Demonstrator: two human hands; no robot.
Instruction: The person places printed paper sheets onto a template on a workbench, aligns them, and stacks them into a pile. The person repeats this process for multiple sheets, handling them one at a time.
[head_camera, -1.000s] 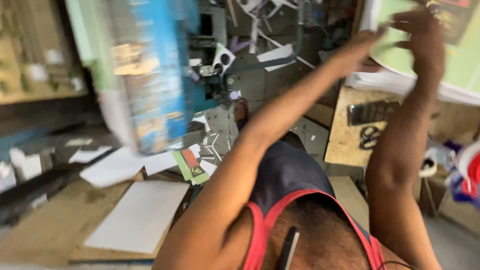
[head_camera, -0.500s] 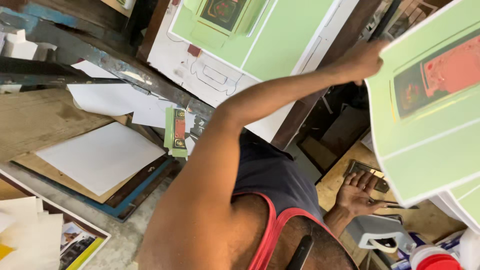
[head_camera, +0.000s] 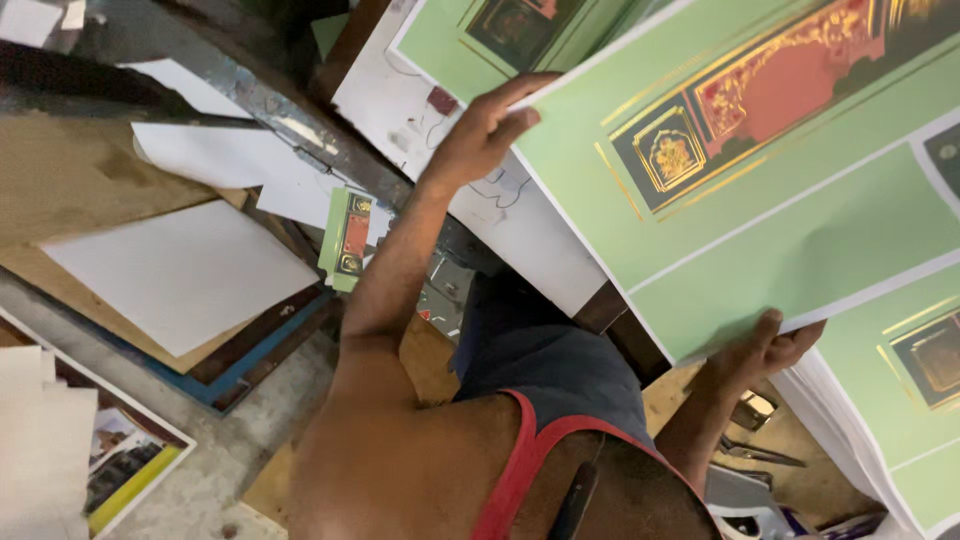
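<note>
Green printed sheet (head_camera: 760, 190) held up in front of the person, filling the upper right of the view. Its long axis runs diagonally, low-left edge rising toward the upper right; printed side faces the camera, showing a dark framed panel with red and gold ornament and white dividing lines. Top and right edges run out of frame, so the full shape cannot be told.

Left hand (head_camera: 480, 135) grip is clamped on the sheet's upper-left corner, fingers curled over the edge. Right hand (head_camera: 765, 350) grip is clamped on the lower edge, thumb on the printed face, fingers behind and hidden.

Below the right hand lies a stack of similar green sheets (head_camera: 900, 400), cut off at the right edge; its depth is unclear. Behind the held sheet, another green print (head_camera: 480, 30) on a white board is partly covered.

On the left, a white blank sheet (head_camera: 175, 270) lies on the counter (head_camera: 60, 190), near a small green card (head_camera: 345, 235). A colour print (head_camera: 120, 465) with a yellow strip sits at the lower left, partly cut off. Metal tool (head_camera: 755, 455) near the right wrist, hard to make out. Person's torso in dark top with red trim blocks the lower centre.
</note>
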